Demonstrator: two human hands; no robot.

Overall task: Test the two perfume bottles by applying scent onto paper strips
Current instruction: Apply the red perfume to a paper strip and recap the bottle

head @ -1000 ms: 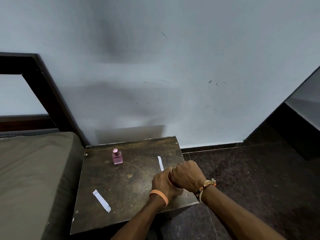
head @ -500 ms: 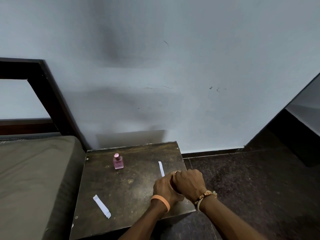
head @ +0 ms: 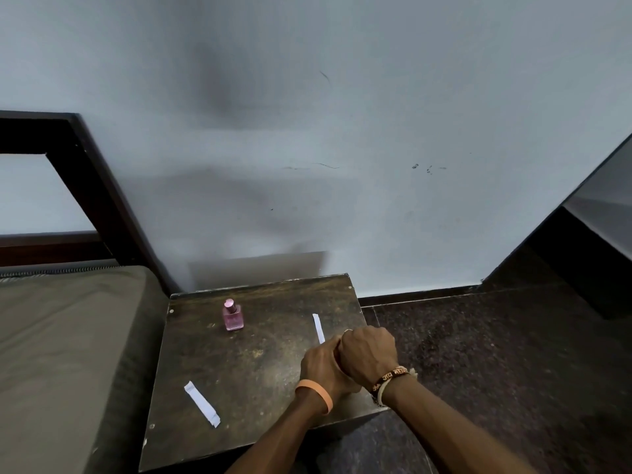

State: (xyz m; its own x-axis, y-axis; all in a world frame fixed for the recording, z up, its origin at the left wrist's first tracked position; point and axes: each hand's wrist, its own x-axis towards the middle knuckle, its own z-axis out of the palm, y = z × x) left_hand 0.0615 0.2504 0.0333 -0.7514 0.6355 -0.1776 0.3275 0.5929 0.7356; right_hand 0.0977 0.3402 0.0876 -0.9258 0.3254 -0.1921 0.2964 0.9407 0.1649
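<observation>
Left hand (head: 319,366) and right hand (head: 367,352) curl together, contents hidden, probably working the unseen second bottle; pink bottle (head: 233,316) stands upright far left on table (head: 260,378), paper strip (head: 318,328) just beyond the knuckles.

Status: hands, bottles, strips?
Left hand, right hand clasped, contents hidden. Pink glass perfume bottle upright, untouched. Far white paper strip, near white paper strip flat.

Dark wristband (head: 391,377) with orange Devanagari lettering, too blurred to read
</observation>
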